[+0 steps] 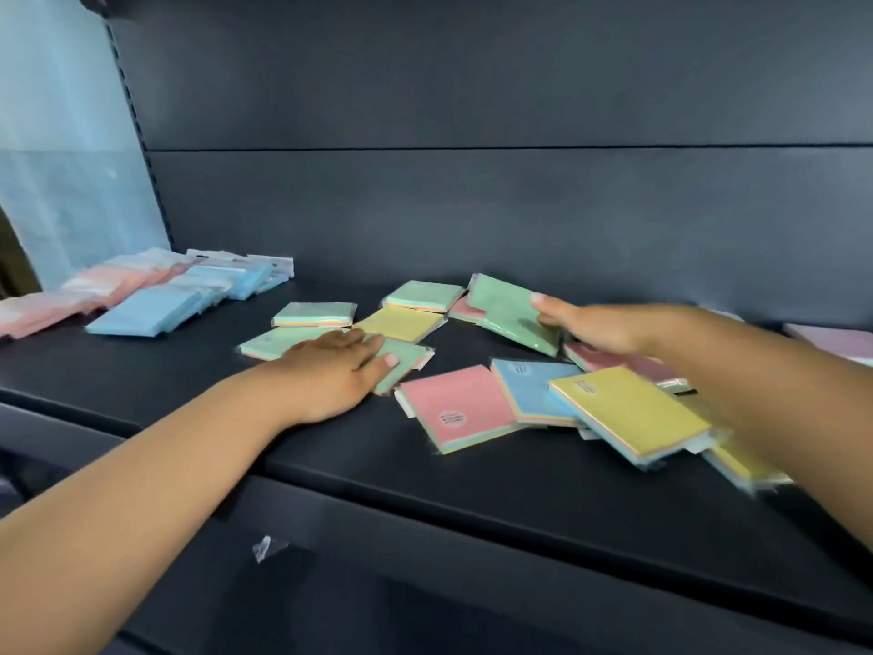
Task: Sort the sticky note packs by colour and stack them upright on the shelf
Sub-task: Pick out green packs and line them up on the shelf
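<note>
The left hand lies flat with straight fingers pressing on a green pack that rests on the dark shelf. The right hand grasps a tilted bundle of green packs, thumb on the upper face and fingers beneath, its lower edge on the shelf.

At 12 o'clock from the left hand lies a yellow pack, touching the pressed green one. At 10 o'clock lie another flat green pack and a green-topped multicolour pack; a further one lies at 1 o'clock.

At 6 o'clock from the right hand, a pink pack, a blue pack and a yellow pack overlap in a loose fan, with a darker pink pack behind them.

Far off at 9 o'clock, leaning rows of blue packs and pink packs stand side by side.
</note>
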Available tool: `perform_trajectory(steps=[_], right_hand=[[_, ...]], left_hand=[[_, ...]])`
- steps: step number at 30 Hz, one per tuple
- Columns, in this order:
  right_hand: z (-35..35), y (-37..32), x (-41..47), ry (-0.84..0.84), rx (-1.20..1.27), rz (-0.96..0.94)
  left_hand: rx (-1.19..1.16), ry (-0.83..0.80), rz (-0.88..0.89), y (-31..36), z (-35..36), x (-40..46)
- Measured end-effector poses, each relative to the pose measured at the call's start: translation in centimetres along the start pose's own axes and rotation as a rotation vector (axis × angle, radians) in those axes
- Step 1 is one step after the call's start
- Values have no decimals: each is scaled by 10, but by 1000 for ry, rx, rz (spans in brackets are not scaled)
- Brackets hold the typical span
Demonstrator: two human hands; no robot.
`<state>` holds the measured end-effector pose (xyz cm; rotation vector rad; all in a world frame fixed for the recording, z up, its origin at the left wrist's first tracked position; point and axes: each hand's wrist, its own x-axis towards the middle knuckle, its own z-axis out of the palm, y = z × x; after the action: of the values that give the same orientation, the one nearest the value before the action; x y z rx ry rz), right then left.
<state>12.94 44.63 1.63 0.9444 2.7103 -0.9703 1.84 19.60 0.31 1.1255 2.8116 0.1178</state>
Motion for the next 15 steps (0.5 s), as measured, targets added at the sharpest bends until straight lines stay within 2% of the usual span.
perform_trajectory(steps=[3, 8, 10, 13, 15], right_hand=[[-1, 7, -6, 59, 78, 38], [-7, 1, -16, 152, -136, -16], [-8, -2, -16, 203, -129, -33], [0, -2, -9, 171, 78, -25], [5, 0, -6, 133, 68, -56]], left_hand=[[15, 37, 20, 0, 5, 4], [-4, 90, 47, -1, 6, 5], [-43, 107, 69, -1, 5, 5], [-223, 197, 100, -2, 1, 1], [-415, 304, 70, -4, -1, -2]])
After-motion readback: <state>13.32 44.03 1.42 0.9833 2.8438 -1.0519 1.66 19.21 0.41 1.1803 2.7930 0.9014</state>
